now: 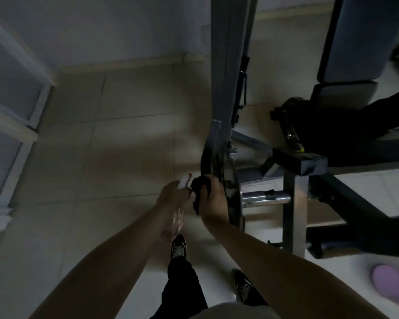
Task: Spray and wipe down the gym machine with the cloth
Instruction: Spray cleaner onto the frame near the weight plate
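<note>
Dim room, tiled floor (115, 143). At the gym machine (226, 88), the right hand (213, 196) bunches the black cloth (199, 184) against its dark plate (213, 157). The left hand (171, 194) is wrapped round the spray bottle (177, 218). I'd mist first, then follow the rim firmly.

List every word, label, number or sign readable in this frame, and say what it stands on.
None can be read.
The spray bottle in the left hand shows no legible label.
The yellow mark on the gym machine is too blurred to read.
The weight plate beside the cloth in the right hand is too dark.
</note>
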A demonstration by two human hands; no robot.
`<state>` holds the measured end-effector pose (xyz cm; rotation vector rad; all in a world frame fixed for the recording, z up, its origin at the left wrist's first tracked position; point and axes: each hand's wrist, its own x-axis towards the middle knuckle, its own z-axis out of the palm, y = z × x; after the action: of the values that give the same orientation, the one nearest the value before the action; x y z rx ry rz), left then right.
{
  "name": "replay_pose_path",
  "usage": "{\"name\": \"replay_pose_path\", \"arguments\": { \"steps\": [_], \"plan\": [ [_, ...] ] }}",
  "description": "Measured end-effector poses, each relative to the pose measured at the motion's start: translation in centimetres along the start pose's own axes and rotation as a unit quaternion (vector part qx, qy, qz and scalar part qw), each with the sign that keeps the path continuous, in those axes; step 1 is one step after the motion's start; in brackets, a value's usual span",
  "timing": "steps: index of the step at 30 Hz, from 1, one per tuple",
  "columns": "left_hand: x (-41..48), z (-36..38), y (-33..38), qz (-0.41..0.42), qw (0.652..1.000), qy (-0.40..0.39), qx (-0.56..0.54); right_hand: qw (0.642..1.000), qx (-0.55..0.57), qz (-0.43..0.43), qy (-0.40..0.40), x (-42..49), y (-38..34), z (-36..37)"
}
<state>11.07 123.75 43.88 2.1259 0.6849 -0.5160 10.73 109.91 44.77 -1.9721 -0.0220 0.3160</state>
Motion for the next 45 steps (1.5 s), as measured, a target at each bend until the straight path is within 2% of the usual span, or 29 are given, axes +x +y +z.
{"name": "replay_pose_path", "arguments": {
  "steps": [3,8,13,16,18,21,23,26,33,35,37,41,45],
  "plan": [
    [5.7,-1.7,1.0,0.023,0.994,-0.080,0.073,0.991,-0.055,0.090,0.077,3.2,-0.2,2.2],
    [12.1,-2.3,1.8,0.025,0.978,-0.164,0.124,0.974,-0.096,0.189,0.084,5.9,1.0,5.0],
    [14.6,-1.7,0.7,0.036,0.972,-0.184,0.144,0.963,-0.155,0.211,0.067,7.3,0.5,6.7],
    [14.2,-2.4,-0.5,0.027,0.974,-0.184,0.128,0.961,-0.153,0.219,0.075,7.2,0.2,7.2],
    [13.0,-3.1,-1.2,0.049,0.975,-0.187,0.110,0.965,-0.126,0.216,0.085,6.7,0.2,7.3],
    [10.1,-4.3,-3.2,0.089,0.983,-0.159,0.023,0.975,-0.071,0.198,0.077,5.0,-0.3,7.2],
    [7.8,-4.5,-5.0,0.104,0.983,-0.143,-0.043,0.978,-0.034,0.203,0.044,3.4,-0.5,7.4],
    [3.9,-3.7,-8.0,0.083,0.977,-0.147,-0.127,0.973,0.026,0.227,0.003,0.0,0.3,8.0],
    [-4.3,3.3,-13.0,0.103,0.983,-0.149,-0.035,0.954,0.106,0.278,-0.026,-9.6,5.8,5.1],
    [-7.0,6.4,-13.9,0.123,0.987,-0.101,-0.033,0.949,0.117,0.291,-0.038,-12.4,8.1,3.6],
    [-9.2,9.1,-14.8,0.146,0.989,-0.015,0.004,0.947,0.129,0.290,-0.052,-14.3,9.6,2.5],
    [-13.4,13.5,-17.1,0.108,0.991,-0.005,-0.083,0.946,0.109,0.298,-0.068,-17.6,14.0,2.9],
    [-14.5,15.6,-21.9,0.048,0.997,-0.004,-0.058,0.944,0.034,0.310,-0.108,-19.2,17.4,5.8]
  ]
}}
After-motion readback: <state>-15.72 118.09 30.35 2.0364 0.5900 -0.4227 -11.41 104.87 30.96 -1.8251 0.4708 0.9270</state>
